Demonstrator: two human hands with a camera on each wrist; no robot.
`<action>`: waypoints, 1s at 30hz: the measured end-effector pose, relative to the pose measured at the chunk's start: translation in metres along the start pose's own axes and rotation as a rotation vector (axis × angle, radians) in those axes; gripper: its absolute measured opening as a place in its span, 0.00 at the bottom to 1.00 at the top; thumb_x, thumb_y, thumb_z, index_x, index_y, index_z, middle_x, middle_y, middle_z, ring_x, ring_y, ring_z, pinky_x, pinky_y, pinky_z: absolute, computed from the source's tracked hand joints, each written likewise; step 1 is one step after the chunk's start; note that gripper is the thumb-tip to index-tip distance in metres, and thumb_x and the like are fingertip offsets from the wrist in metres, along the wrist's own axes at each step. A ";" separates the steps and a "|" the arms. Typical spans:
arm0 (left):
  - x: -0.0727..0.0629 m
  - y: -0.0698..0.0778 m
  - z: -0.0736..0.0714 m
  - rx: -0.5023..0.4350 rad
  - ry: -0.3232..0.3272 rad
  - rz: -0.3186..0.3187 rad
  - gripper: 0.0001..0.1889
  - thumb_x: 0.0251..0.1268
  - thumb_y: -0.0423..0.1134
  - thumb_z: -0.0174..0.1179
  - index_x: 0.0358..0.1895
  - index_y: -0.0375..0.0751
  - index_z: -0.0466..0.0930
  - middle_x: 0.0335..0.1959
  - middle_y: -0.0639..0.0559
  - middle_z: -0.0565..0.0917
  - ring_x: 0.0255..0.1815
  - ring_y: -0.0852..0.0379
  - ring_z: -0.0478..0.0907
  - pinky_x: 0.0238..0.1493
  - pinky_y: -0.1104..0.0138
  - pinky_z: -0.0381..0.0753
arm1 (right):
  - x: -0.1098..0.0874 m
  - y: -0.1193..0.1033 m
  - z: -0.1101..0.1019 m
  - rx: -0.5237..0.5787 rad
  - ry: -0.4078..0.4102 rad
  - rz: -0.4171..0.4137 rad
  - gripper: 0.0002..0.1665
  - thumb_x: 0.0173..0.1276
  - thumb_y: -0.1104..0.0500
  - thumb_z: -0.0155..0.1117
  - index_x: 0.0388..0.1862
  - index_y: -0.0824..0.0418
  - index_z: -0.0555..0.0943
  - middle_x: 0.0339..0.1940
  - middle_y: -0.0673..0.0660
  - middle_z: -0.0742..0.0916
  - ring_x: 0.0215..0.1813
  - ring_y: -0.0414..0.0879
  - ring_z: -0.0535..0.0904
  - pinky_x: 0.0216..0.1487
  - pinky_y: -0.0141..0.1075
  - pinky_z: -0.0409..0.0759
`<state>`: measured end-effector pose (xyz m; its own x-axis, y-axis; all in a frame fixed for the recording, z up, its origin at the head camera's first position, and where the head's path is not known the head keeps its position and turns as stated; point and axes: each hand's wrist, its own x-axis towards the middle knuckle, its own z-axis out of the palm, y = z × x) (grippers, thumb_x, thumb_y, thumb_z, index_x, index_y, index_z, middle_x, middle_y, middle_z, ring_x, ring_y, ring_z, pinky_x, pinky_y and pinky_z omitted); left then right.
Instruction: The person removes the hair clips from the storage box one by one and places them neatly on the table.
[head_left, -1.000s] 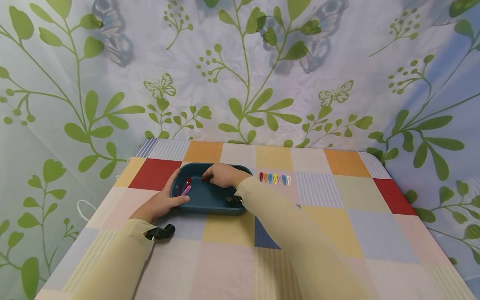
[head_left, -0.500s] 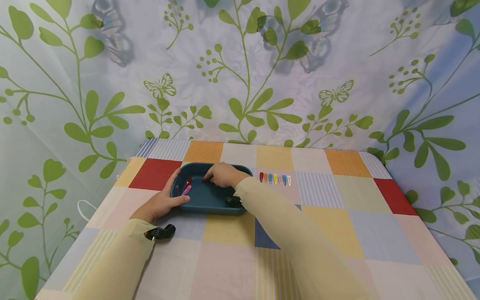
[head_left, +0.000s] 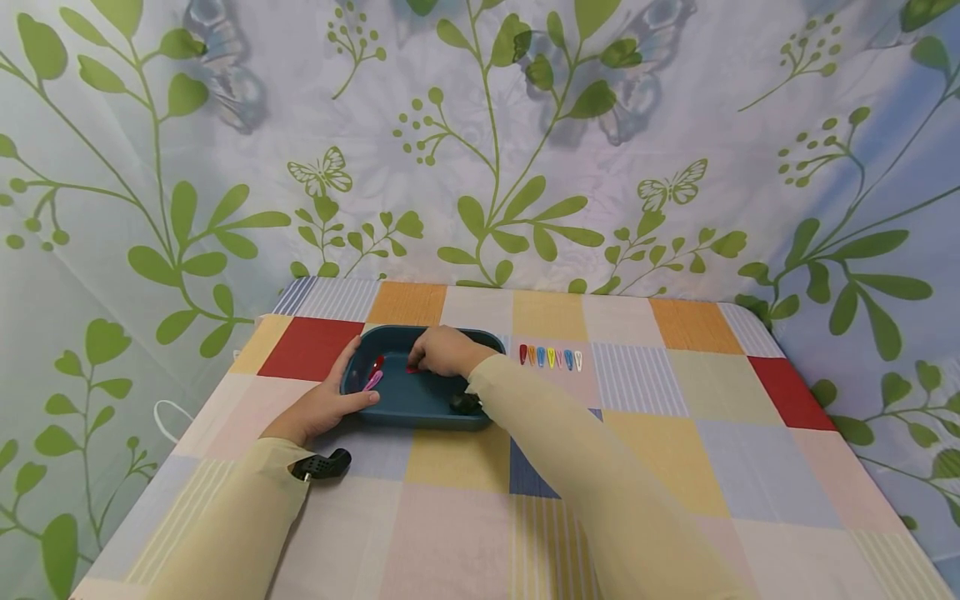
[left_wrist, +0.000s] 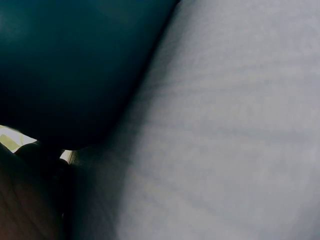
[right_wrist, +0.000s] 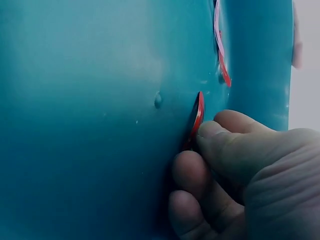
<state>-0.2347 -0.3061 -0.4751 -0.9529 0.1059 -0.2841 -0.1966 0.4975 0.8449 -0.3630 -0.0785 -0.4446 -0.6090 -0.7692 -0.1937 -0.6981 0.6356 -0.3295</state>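
A dark teal tray (head_left: 420, 419) sits on the patchwork cloth. My left hand (head_left: 322, 408) grips its left end, the thumb at the front rim and the fingers along the outer side; in the left wrist view the tray's outer wall (left_wrist: 75, 60) fills the upper left. Inside the tray, my right hand (head_left: 446, 352) pinches a red hair clip (right_wrist: 199, 112) between thumb and fingers, low against the tray floor. Toward the tray's left end lie a pink clip (head_left: 373, 380) and another red clip (head_left: 378, 363).
Right of the tray, a row of several snap hair clips (head_left: 551, 357) in different colours lies on the cloth (head_left: 645, 467). A white cable (head_left: 168, 419) loops beside the table's left edge. A leaf-patterned curtain (head_left: 495, 150) hangs behind the table.
The right fingers have shifted slightly within the tray, and more of the red hair clip shows under them. The left hand and the tray have stayed in place.
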 end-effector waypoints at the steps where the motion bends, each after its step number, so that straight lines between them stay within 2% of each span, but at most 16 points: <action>1: 0.000 0.000 0.000 -0.002 0.000 0.001 0.60 0.67 0.57 0.68 0.84 0.77 0.23 0.89 0.41 0.34 0.86 0.26 0.38 0.75 0.22 0.50 | 0.000 0.000 0.000 0.003 -0.001 -0.006 0.16 0.78 0.61 0.65 0.60 0.50 0.90 0.57 0.48 0.92 0.62 0.44 0.86 0.64 0.37 0.83; 10: 0.000 0.002 0.000 0.023 0.007 -0.003 0.60 0.67 0.58 0.67 0.84 0.77 0.22 0.89 0.41 0.35 0.86 0.26 0.39 0.74 0.22 0.51 | 0.002 0.001 0.004 0.019 -0.037 -0.028 0.19 0.77 0.61 0.65 0.64 0.51 0.87 0.60 0.48 0.91 0.64 0.43 0.85 0.67 0.37 0.82; 18: 0.001 0.000 0.000 -0.018 -0.007 0.015 0.60 0.68 0.56 0.67 0.84 0.77 0.23 0.89 0.42 0.34 0.86 0.27 0.37 0.75 0.22 0.50 | 0.002 0.000 0.003 0.033 -0.072 -0.037 0.19 0.78 0.62 0.64 0.64 0.52 0.87 0.61 0.48 0.90 0.67 0.43 0.84 0.69 0.37 0.81; 30: -0.001 0.000 0.001 0.001 0.006 0.010 0.59 0.68 0.57 0.67 0.84 0.77 0.23 0.89 0.41 0.35 0.86 0.27 0.38 0.76 0.23 0.51 | 0.000 0.001 0.006 0.053 -0.066 -0.028 0.19 0.77 0.61 0.64 0.64 0.51 0.87 0.62 0.50 0.89 0.60 0.44 0.85 0.63 0.37 0.83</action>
<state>-0.2333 -0.3050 -0.4753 -0.9561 0.1060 -0.2733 -0.1870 0.4976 0.8470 -0.3614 -0.0789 -0.4503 -0.5619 -0.7907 -0.2431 -0.6927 0.6104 -0.3842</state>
